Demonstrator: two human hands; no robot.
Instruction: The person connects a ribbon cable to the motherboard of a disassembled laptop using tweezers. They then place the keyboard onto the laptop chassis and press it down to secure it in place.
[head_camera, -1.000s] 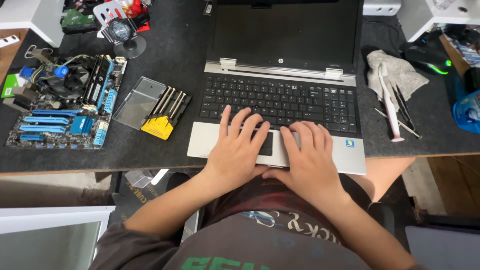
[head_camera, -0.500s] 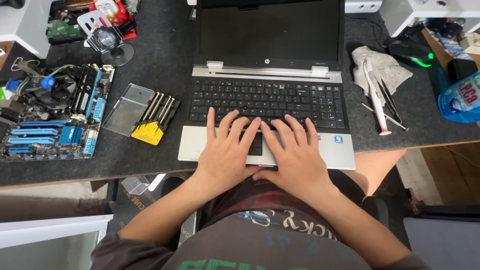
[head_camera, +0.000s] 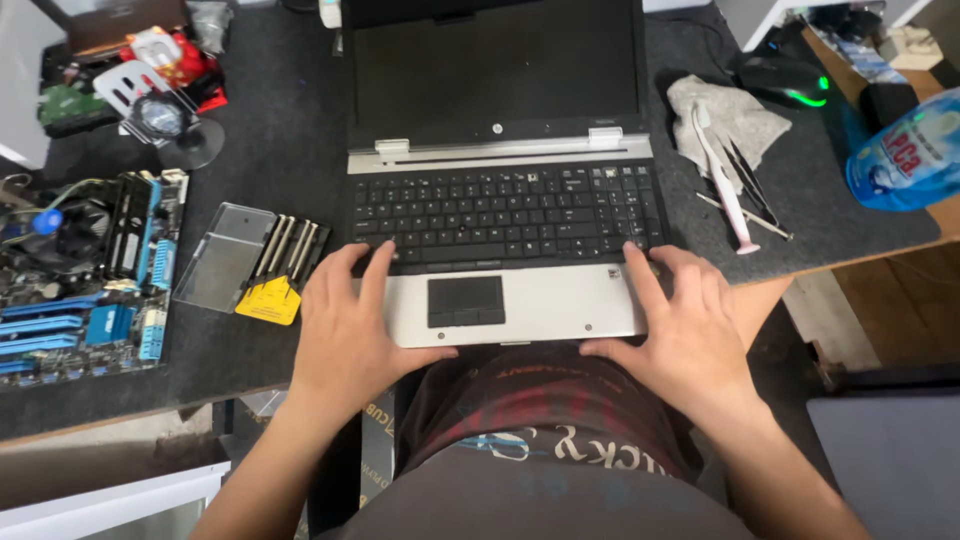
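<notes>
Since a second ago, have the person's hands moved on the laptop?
Yes. Judged against the touchpad, the left hand slid out to the laptop's left front corner and the right hand to its right front corner.

Open laptop (head_camera: 500, 200) flat on dark desk mat, near front edge: dark blank screen tilted back, black keyboard, silver palm rest with black touchpad.

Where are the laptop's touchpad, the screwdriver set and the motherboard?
touchpad (head_camera: 466, 296), head view, middle of the dark pad.
screwdriver set (head_camera: 288, 250), head view, on the row of metal shafts.
motherboard (head_camera: 95, 300), head view, near the blue slots.
</notes>
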